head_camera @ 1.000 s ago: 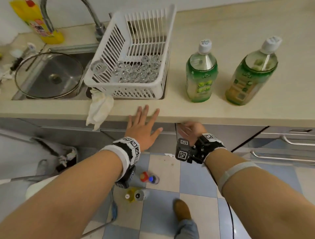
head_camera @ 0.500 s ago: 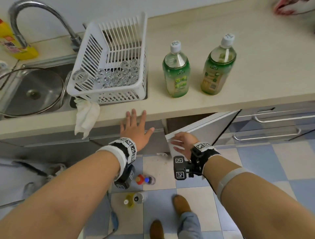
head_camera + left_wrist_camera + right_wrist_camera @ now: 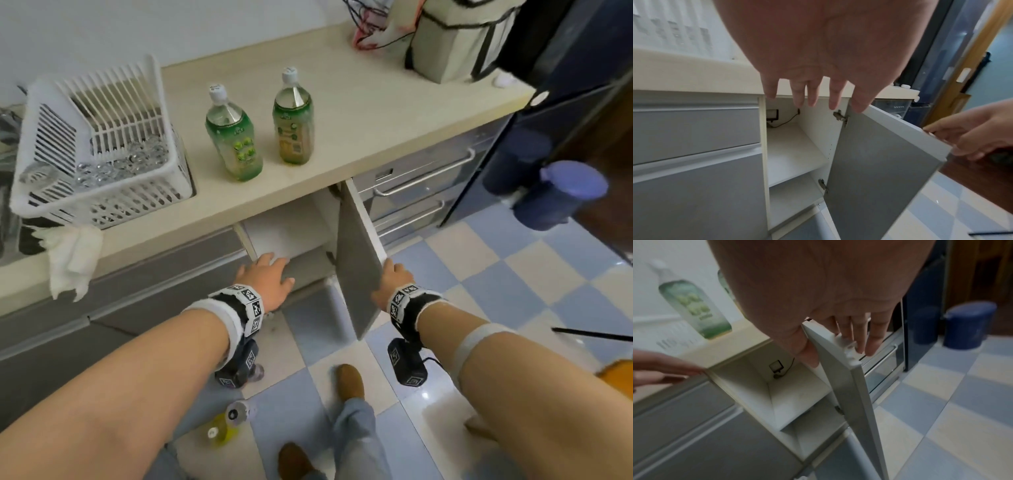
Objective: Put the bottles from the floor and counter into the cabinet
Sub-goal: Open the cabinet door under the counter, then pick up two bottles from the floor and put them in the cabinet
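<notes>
On the beige counter (image 3: 359, 113) stand two green bottles (image 3: 235, 137).

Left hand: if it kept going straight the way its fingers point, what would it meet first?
Probably nothing at once: the left hand points with straight fingers into the open cabinet, above the upper shelf. The first thing in line looks like the cabinet's white back wall, though depth is unclear.
</notes>
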`<state>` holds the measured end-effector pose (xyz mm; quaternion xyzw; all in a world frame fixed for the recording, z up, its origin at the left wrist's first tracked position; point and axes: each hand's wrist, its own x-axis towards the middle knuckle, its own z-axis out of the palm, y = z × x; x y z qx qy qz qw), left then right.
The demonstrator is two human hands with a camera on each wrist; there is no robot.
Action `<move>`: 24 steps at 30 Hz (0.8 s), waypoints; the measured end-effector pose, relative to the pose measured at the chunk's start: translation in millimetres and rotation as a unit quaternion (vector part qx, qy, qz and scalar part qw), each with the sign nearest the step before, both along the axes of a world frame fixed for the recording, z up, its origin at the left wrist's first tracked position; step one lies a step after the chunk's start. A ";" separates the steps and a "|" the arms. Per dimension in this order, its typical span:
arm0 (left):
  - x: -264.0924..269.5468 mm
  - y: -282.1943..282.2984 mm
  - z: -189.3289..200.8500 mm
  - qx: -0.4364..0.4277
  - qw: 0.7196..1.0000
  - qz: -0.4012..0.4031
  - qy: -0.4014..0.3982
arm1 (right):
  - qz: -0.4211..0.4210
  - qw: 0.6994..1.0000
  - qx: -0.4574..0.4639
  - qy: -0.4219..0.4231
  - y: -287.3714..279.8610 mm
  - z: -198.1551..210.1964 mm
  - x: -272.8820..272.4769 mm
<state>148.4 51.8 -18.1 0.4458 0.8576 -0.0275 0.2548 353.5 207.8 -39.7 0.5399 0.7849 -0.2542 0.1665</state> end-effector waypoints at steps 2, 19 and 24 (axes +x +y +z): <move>11.5 -2.0 -2.5 -0.007 1.000 -0.022 -0.007 | 0.020 0.998 0.031 -0.042 5.9 -4.7 16.0; 43.5 -57.1 -45.8 -0.003 0.977 0.204 -0.058 | 0.348 0.929 0.118 -0.039 2.2 -18.1 -36.0; 40.7 -171.8 -96.9 -0.020 0.922 0.374 -0.093 | 0.445 0.893 0.014 -0.072 -66.3 -62.6 -89.0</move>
